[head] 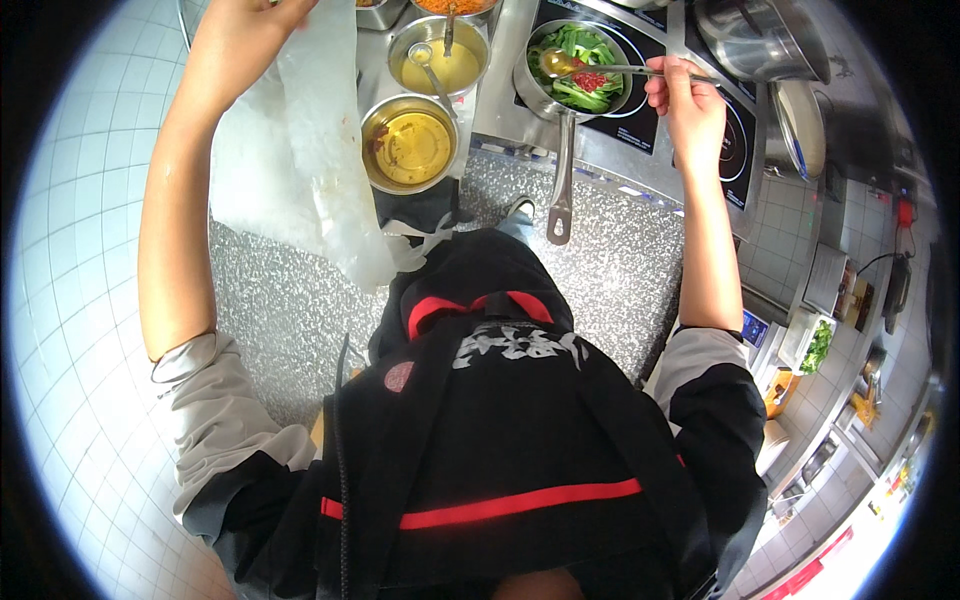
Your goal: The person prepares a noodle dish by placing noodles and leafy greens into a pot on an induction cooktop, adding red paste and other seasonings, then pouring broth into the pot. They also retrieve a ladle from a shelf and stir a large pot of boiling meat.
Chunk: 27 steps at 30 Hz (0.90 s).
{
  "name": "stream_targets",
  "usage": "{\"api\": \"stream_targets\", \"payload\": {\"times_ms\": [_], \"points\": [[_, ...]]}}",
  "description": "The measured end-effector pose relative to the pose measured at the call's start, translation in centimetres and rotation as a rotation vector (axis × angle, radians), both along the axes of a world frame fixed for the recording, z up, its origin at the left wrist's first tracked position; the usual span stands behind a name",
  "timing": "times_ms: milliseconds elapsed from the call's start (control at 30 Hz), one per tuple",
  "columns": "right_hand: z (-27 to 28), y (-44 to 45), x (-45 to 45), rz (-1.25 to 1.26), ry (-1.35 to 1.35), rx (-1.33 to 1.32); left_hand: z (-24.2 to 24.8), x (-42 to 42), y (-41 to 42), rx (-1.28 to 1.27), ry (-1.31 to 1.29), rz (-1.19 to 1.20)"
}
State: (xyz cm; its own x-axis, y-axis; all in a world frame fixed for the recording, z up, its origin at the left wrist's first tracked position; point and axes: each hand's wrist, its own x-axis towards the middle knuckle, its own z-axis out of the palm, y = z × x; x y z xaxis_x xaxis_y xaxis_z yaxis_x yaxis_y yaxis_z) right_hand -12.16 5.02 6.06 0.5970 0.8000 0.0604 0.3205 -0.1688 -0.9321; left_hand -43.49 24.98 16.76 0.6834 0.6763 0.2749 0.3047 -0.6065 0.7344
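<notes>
My right hand [686, 94] grips the handle of a metal ladle [559, 64], whose bowl holds yellow liquid above a steel saucepan [523, 88]. In that pan lie green leafy vegetables [577, 43] and chopped red pieces [589, 79]. My left hand [266, 15] is at the top left edge, partly cut off, beside a translucent plastic sheet or bag [300, 150]; whether its fingers hold anything cannot be told. Between my arms stand a steel bowl of yellow oil-like liquid [411, 142] with dark red bits and another bowl of cloudy yellow liquid [450, 75] with ladles in it.
The saucepan stands on a black-topped induction cooker [634, 131], its long handle [560, 195] jutting over the floor's side. A large steel pot [765, 37] sits at the back right. A bowl of shredded orange food [457, 6] is at the top. Tiled wall [90, 225] lies left.
</notes>
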Motion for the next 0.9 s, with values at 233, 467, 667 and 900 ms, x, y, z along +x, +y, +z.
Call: {"api": "stream_targets", "payload": {"times_ms": [233, 467, 667, 900], "points": [[-6.6, -2.1, 0.0, 0.138, -0.829, 0.074, 0.4, 0.4, -0.1, -0.03, 0.052, 0.03], [-3.6, -5.0, 0.3, 0.07, -1.15, 0.291, 0.3, 0.7, -0.1, -0.058, 0.011, 0.022], [-7.4, -5.5, -1.0, -0.347, 0.169, 0.317, 1.0, 0.5, 0.3, -0.125, 0.086, 0.066], [-9.2, -6.4, -7.2, -0.135, 0.547, 0.224, 0.3, 0.2, 1.0, -0.143, 0.027, 0.063]]}}
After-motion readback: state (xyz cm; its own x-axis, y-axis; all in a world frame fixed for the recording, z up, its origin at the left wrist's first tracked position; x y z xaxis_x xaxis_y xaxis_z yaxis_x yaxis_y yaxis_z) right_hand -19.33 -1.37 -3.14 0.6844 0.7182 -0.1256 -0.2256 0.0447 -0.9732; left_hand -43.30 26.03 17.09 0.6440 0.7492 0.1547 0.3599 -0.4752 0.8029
